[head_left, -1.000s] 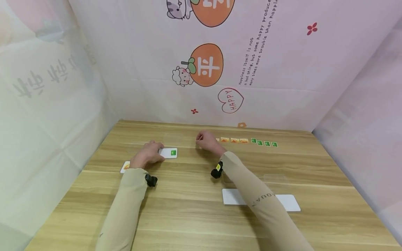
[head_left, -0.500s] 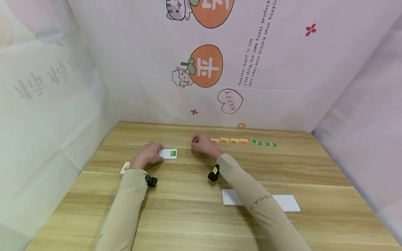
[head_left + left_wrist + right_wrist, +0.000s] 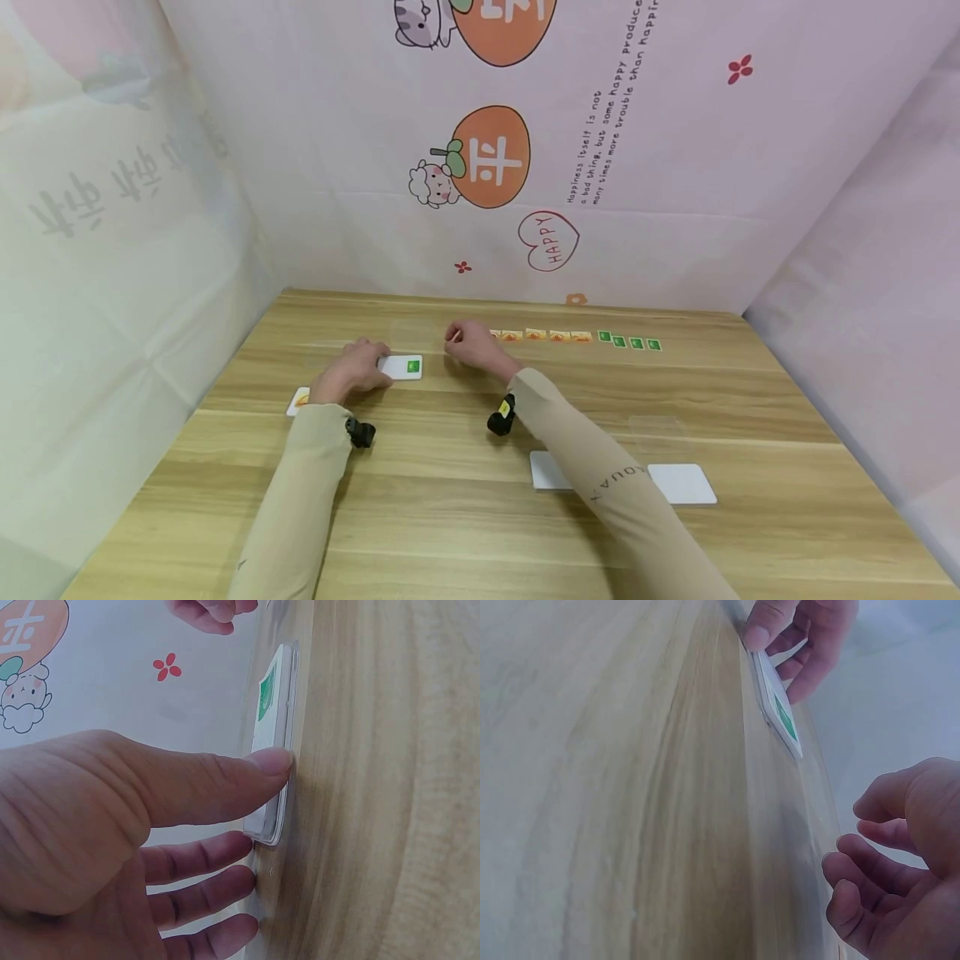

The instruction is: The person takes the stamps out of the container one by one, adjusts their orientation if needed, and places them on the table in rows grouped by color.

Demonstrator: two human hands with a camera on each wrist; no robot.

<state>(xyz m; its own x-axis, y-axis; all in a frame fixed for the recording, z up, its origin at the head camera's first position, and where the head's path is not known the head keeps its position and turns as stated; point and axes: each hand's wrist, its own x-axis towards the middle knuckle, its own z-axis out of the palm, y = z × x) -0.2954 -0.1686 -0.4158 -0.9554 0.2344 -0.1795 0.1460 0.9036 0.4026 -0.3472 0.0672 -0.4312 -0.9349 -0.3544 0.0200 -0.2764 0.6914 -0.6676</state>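
My left hand [image 3: 354,367] holds the near end of a flat white card [image 3: 397,367] with a green square picture at its right end. In the left wrist view, the thumb [image 3: 264,766] lies along the card's edge and the other fingers are on the far side. Thin clear layers show at the edge of the card [image 3: 274,735], low at the wood surface. My right hand [image 3: 474,343] hovers to the right of the card, fingers loosely curled. Nothing shows between its fingers [image 3: 877,862] in the right wrist view.
Several small orange picture pieces [image 3: 558,337] and several green ones [image 3: 637,343] form a row at the back. A white card with an orange picture [image 3: 297,400] lies left, partly behind my left hand. White rectangles [image 3: 682,484] lie at front right, partly under my right sleeve.
My right hand has moved left along the back row towards the white card, uncovering more orange pieces. My left hand stays on the card.
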